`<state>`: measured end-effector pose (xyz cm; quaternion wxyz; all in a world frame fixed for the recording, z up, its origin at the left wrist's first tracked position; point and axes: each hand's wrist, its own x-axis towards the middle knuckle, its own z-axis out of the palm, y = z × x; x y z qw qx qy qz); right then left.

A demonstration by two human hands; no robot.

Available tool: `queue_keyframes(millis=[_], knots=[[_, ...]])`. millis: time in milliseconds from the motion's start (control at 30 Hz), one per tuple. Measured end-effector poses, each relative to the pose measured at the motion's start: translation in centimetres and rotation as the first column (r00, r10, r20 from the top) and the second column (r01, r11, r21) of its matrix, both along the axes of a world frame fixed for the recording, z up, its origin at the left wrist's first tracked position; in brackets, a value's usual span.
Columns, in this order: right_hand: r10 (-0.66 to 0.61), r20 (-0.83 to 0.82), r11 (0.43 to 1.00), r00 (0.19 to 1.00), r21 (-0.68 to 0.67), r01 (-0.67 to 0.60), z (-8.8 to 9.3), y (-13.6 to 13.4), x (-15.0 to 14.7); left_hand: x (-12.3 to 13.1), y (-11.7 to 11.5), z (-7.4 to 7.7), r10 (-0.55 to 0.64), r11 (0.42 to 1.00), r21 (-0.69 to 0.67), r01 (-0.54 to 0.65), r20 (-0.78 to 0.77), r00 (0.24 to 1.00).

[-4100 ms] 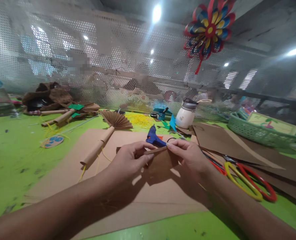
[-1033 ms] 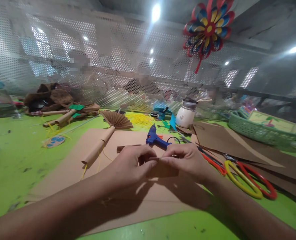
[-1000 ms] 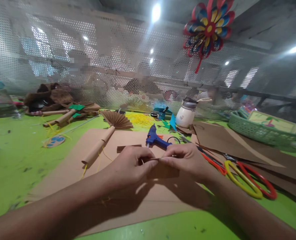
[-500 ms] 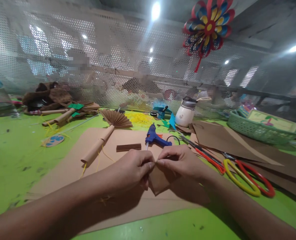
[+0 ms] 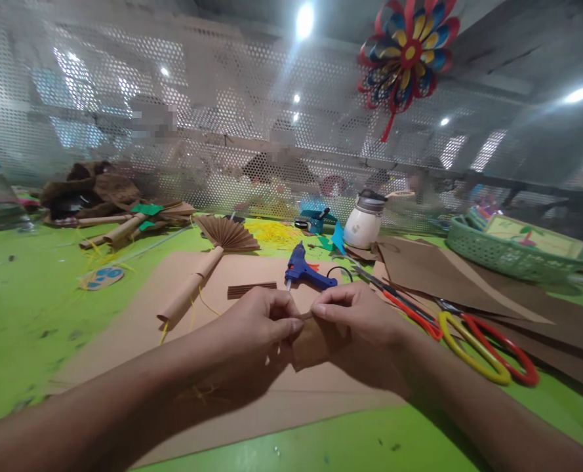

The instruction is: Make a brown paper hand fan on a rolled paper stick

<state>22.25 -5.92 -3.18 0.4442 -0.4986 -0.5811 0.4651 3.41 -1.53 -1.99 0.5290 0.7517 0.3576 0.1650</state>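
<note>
Between both hands is a small piece of brown paper (image 5: pixel 315 346), its top edge pinched. My left hand (image 5: pixel 266 321) closes thumb and fingers on its left end. My right hand (image 5: pixel 357 313) pinches the same edge further right. Beneath them lies a large sheet of brown paper (image 5: pixel 252 413). Just beyond my hands sit a blue glue gun (image 5: pixel 303 267) and a folded brown paper strip (image 5: pixel 252 289). To the left is a rolled paper tube (image 5: pixel 187 292) with yellow string, its far end touching a pleated paper fan (image 5: pixel 227 232).
Two pairs of scissors, one orange-handled (image 5: pixel 414 314) and one red-and-yellow (image 5: pixel 492 347), lie right beside dark brown sheets (image 5: pixel 429 272). Behind are a white jug (image 5: pixel 363 223), a green basket (image 5: pixel 512 255) and yellow shreds (image 5: pixel 276 233). A paper flower (image 5: pixel 410 54) hangs above. Blurred people show behind the perforated screen.
My fingers have shifted along the paper's top edge and stand slightly further apart. The hanging part of the paper has tilted, its lower corner now higher.
</note>
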Motion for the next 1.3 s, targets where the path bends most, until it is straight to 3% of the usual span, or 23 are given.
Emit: queue_keyframes(millis=[200, 400, 500, 667, 800, 1033, 1167, 1300], knots=[[0.017, -0.008, 0.997, 1.0, 0.077, -0.016, 0.0, -0.3, -0.5, 0.0, 0.2, 0.1, 0.01, 0.983, 0.184, -0.007, -0.015, 1.0], [0.008, -0.047, 0.998, 0.999, 0.065, -0.005, 1.0, -0.5, -0.6, -0.6, 0.3, 0.7, -0.081, 0.996, 0.026, 0.08, 0.045, 0.996], [0.017, -0.052, 0.997, 0.999, 0.076, -0.013, 1.0, -0.4, -0.4, -0.7, 0.3, 0.7, -0.122, 0.992, 0.05, 0.118, 0.078, 0.99], [0.049, -0.049, 0.998, 0.998, 0.028, -0.048, -0.1, 0.2, 0.4, -0.4, 0.3, 0.4, -0.049, 0.956, 0.286, 0.066, -0.066, 0.997], [-0.058, 0.005, 0.998, 0.998, 0.0, 0.058, 0.0, 0.6, 1.0, -0.5, 0.8, 0.8, 0.039, 0.884, 0.467, 0.019, -0.114, 0.993], [-0.095, 0.033, 0.995, 0.995, -0.007, 0.095, 0.3, 0.6, 1.0, -0.6, 1.8, 0.9, -0.041, 0.957, 0.286, 0.053, -0.045, 0.998], [-0.029, 0.05, 0.998, 0.998, -0.055, 0.031, -0.1, 0.4, 0.6, -0.4, 1.5, 0.0, -0.08, 0.983, 0.166, 0.076, 0.015, 0.997], [0.012, 0.1, 0.997, 0.995, -0.072, -0.005, -0.1, 0.1, 0.2, -0.3, 1.2, -0.5, -0.115, 0.984, 0.129, 0.12, -0.043, 0.992]])
